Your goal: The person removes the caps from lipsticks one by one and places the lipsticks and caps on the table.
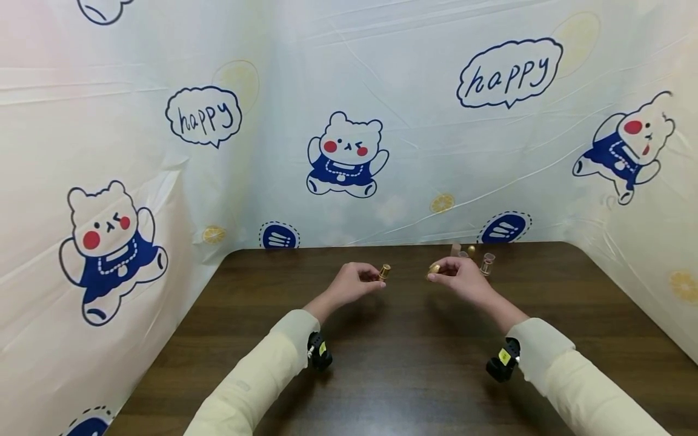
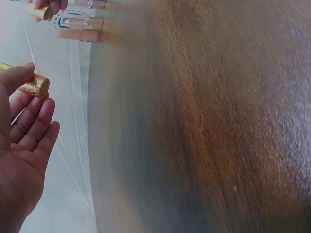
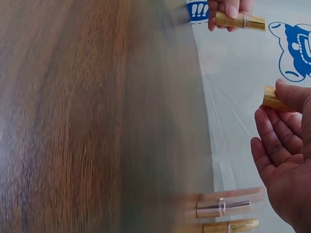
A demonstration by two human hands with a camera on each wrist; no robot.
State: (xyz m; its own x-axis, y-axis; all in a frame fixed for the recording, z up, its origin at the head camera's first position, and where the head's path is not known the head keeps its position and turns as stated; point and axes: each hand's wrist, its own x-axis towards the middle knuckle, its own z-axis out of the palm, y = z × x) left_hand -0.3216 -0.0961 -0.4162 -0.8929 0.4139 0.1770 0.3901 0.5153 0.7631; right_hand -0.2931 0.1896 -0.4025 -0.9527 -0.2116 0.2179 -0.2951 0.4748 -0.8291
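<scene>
Over the far part of the table, my left hand (image 1: 353, 282) pinches a gold lipstick tube (image 1: 385, 272) between thumb and fingers. In the right wrist view that lipstick tube (image 3: 240, 21) shows a narrower, shinier section at one end. My right hand (image 1: 463, 277) pinches a short gold piece that looks like a lipstick cap (image 1: 434, 269); its end also shows in the right wrist view, as a gold cap (image 3: 273, 98) under the thumb. The two gold pieces are apart, facing each other across a gap.
Behind and beside my right hand stand a clear lipstick tube (image 1: 488, 264), a pinkish tube (image 1: 455, 249) and another gold tube (image 1: 471, 250), near the back edge of the brown wooden table (image 1: 403, 363). A printed curtain (image 1: 272, 151) surrounds the table at the back and sides.
</scene>
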